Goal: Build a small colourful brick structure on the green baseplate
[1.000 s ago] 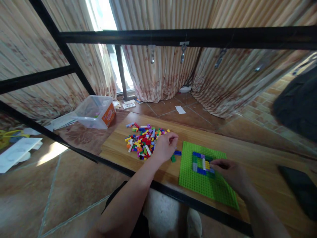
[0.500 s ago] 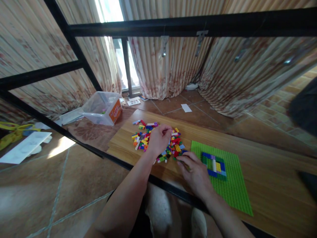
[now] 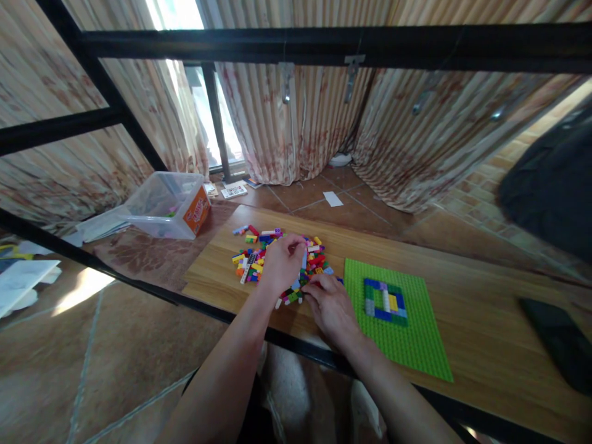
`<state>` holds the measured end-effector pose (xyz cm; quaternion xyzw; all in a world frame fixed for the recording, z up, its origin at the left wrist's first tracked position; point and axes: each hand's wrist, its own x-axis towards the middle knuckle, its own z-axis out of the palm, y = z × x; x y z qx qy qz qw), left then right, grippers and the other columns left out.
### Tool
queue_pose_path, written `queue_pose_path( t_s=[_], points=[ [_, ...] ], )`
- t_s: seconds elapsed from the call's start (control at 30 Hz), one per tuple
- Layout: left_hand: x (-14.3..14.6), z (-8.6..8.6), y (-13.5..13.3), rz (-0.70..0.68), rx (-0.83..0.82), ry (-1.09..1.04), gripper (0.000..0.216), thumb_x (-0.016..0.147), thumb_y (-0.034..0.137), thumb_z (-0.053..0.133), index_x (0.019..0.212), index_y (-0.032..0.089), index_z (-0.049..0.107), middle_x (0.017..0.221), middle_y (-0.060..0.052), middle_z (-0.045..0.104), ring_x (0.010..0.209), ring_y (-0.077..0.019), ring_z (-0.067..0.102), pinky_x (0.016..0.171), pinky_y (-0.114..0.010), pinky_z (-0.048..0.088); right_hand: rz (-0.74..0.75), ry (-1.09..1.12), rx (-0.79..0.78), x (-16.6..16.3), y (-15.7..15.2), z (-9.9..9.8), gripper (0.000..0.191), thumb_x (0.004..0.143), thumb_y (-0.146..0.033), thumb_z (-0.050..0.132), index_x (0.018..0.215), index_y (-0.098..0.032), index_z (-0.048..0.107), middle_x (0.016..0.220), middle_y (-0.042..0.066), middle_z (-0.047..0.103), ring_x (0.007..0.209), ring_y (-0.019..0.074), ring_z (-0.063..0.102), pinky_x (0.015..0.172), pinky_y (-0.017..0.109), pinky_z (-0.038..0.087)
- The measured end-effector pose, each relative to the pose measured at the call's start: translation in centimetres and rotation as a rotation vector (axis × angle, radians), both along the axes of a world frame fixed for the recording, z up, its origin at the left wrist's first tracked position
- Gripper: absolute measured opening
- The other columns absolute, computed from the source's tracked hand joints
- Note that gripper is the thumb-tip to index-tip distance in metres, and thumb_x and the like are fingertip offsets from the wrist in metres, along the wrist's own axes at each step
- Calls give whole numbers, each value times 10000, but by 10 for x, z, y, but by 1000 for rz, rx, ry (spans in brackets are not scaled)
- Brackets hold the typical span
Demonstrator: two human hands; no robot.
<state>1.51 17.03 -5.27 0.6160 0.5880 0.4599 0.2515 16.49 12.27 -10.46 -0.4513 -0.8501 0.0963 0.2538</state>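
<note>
A loose heap of coloured toy building bricks [image 3: 250, 262] lies on the wooden board. Over the heap is my left hand [image 3: 283, 262], thumb and fingers curled into a pinch; what sits in them, if anything, is too small to make out. My right hand [image 3: 330, 305] reaches in at the heap's near right edge, its fingertips drawn together among the bricks and their contents hidden. To its right lies a green studded baseplate [image 3: 425, 327]. On that plate a rectangular frame of bricks [image 3: 370, 308], mostly blue and green, surrounds white and yellow bricks.
A clear plastic box [image 3: 160, 197] with an orange label stands on the floor at the left. Black metal bars [image 3: 314, 46] cross above and along the near side of the wooden board [image 3: 472, 296]. A dark flat object [image 3: 555, 339] lies at the right end.
The view has swung to the right. My right hand has moved from beside the baseplate to the heap, closer to my left hand. The left hand stays pinched over the bricks.
</note>
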Motion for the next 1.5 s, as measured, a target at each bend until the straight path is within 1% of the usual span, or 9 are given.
queue_pose_path(
  t_s=[0.47,0.7,0.87,1.0,1.07,1.17,1.3,1.4,1.5],
  points=[
    [2,2,0,1,7,58,170,871,187,523,825,167,685,789,-23,701,719,-141,620,656,-233,462,-39,-43,-30,-3,-4,10,193,930,-199,496,936,-189,689,953,93,672,904,243,562,811,372,444],
    [6,4,-2,-21,-11,106,159,871,193,529,837,177,683,768,-17,698,673,-141,607,652,-241,456,-147,357,-103,24,-5,31,188,936,-261,480,962,-214,661,922,60,704,826,189,627,758,330,481],
    [15,5,-6,-59,15,138,156,866,176,519,835,189,671,759,-4,692,657,-137,601,645,-237,451,-382,678,-202,66,6,35,180,817,-363,610,826,-209,701,813,46,703,739,175,645,670,309,513],
    [24,0,-5,-111,20,168,155,874,184,509,846,186,662,729,8,674,584,-116,555,590,-222,415,-556,927,-363,100,15,36,272,668,-430,728,785,-186,698,713,42,712,643,180,672,623,315,551],
    [29,-4,-4,-130,19,186,149,875,189,512,859,184,660,735,6,672,589,-114,550,587,-218,405,-602,985,-409,115,17,36,310,652,-453,738,791,-179,698,722,56,724,657,191,689,637,326,569],
    [36,-9,-2,-163,18,219,148,876,188,509,863,183,657,751,-3,672,613,-119,558,591,-220,402,-610,953,-426,137,18,31,296,694,-446,704,816,-176,701,759,75,737,711,210,708,658,337,580],
    [46,-13,-1,-214,16,254,149,874,184,507,850,188,654,782,-10,680,667,-130,588,623,-227,423,-596,698,-397,159,17,17,241,746,-363,639,884,-184,721,803,69,745,735,214,708,684,351,570],
    [54,-14,-2,-254,4,268,148,870,166,502,850,185,647,771,-11,674,678,-135,596,635,-232,432,-575,482,-303,165,15,13,241,774,-305,580,924,-202,737,904,64,753,817,212,700,786,373,547],
    [60,-16,-3,-302,17,291,159,878,152,485,855,187,639,792,-15,676,690,-135,598,645,-236,432,-545,373,-242,161,14,13,239,792,-274,545,912,-250,751,955,39,753,870,206,684,850,384,518]
  ],
)
